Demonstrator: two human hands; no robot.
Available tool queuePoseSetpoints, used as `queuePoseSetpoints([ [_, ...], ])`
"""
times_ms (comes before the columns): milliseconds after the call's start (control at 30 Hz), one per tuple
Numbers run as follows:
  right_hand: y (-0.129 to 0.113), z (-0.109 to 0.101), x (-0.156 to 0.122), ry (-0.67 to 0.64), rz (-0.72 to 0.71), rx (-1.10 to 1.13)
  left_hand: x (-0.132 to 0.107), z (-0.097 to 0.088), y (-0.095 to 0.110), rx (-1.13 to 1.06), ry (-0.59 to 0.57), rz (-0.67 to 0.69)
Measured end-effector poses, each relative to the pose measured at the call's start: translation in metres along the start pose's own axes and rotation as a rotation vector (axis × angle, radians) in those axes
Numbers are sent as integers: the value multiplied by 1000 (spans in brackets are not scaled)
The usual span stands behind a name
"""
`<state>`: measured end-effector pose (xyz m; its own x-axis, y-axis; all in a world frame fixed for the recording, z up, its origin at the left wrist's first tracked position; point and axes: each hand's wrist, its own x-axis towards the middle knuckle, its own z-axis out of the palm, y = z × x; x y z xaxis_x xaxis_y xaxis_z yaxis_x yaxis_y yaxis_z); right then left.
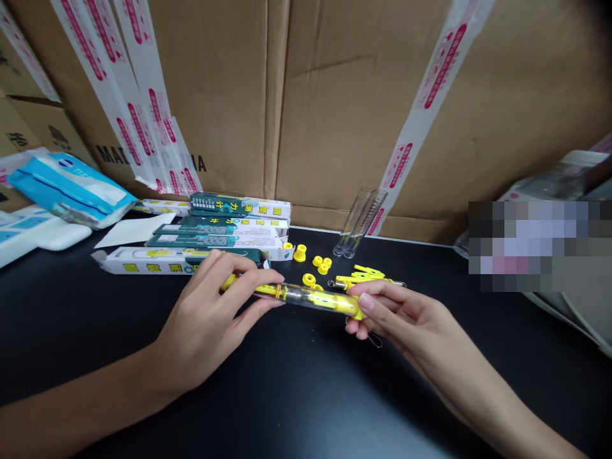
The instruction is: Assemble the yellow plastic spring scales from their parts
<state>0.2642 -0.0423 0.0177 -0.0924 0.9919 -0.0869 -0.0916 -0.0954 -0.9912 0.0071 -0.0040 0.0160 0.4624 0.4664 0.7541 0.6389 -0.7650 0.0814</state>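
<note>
A spring scale (310, 298), a clear tube with yellow parts and a dark spring inside, lies level between my two hands above the black table. My left hand (210, 312) is closed around its left part, with a yellow end showing by the fingers. At the right end, my right hand (396, 312) pinches the yellow cap, and a thin wire hook (375, 342) hangs below those fingers. Just behind are several yellow caps and rings (299, 253) and yellow strips with springs (368, 274). Two clear tubes (356, 223) stand farther back.
Several printed cartons (239, 229) and a white paper sheet (136, 231) lie at back left. Beyond them rest a blue packet (71, 185) and a white device (29, 233). A large taped cardboard box (325, 115) walls off the back. A clear bottle (549, 178) lies right, partly blurred out.
</note>
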Motion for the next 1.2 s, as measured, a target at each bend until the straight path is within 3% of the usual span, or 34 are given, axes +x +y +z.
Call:
queuePoseSetpoints([
  [367, -9, 2, -7, 61, 119, 44, 0, -5, -1, 28, 3, 23],
  [800, -9, -3, -3, -3, 65, -35, 0, -6, 1, 29, 33, 42],
  [1200, -9, -2, -5, 31, 37, -50, 1, -5, 4, 35, 62, 44],
])
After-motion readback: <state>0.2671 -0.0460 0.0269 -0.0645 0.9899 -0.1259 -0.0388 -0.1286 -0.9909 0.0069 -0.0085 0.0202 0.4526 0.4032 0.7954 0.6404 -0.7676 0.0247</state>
